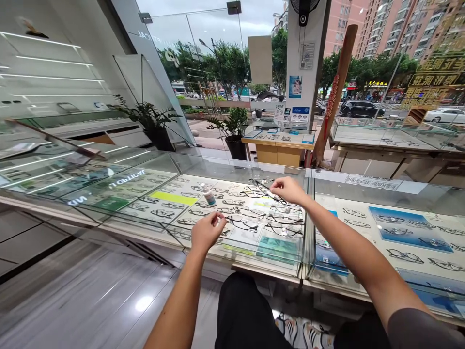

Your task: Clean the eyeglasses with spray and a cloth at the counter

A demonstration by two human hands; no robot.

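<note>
White letters reading "OPTICAL" [127, 178] show mirror-reversed as a reflection on the top of the glass display counter [189, 167]. The letters "PTICAL" [148, 37] stand reversed on the slanted glass panel [160, 87] at the shop front. Large yellow Chinese characters [436, 77] run reversed across the right window, red characters run down the brown pole [332, 102], and small print fills a white label strip [370, 182] on the counter, all too small or blurred to read.
</note>
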